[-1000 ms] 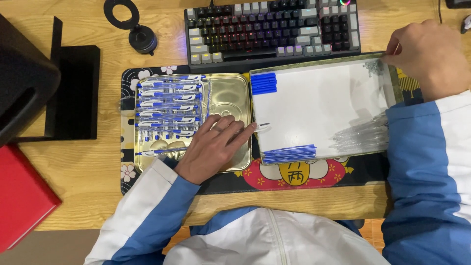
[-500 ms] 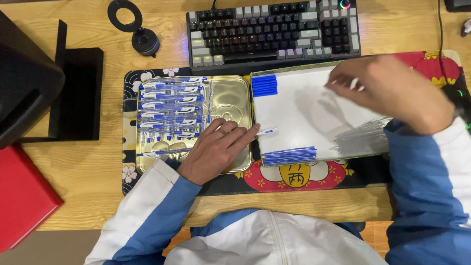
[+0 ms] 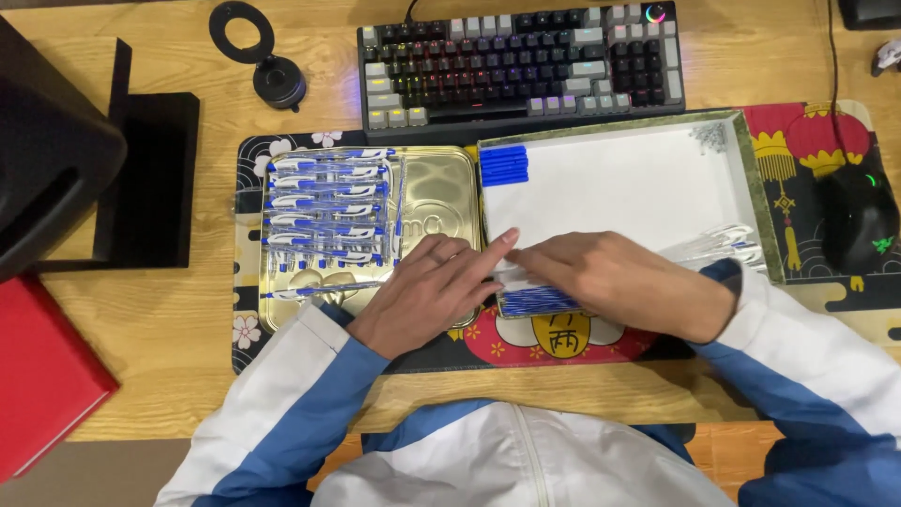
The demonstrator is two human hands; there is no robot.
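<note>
Over the white box (image 3: 648, 183) I see my hands meet: right hand (image 3: 610, 282) covers blue pen refills (image 3: 535, 300), grip hidden. Left hand (image 3: 427, 291) lies flat, fingers extended, on the gold tin (image 3: 441, 188) holding pens (image 3: 328, 211).

The white tray (image 3: 619, 178) is mostly bare and open from above; a keyboard (image 3: 521, 56) blocks its far side, a mouse (image 3: 859, 218) its right, a gold tin (image 3: 441, 202) of pens its left.

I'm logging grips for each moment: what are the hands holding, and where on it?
Both hands, left hand and right hand, meet over clear pens at the white box's near edge; an actual grip cannot be told.
</note>
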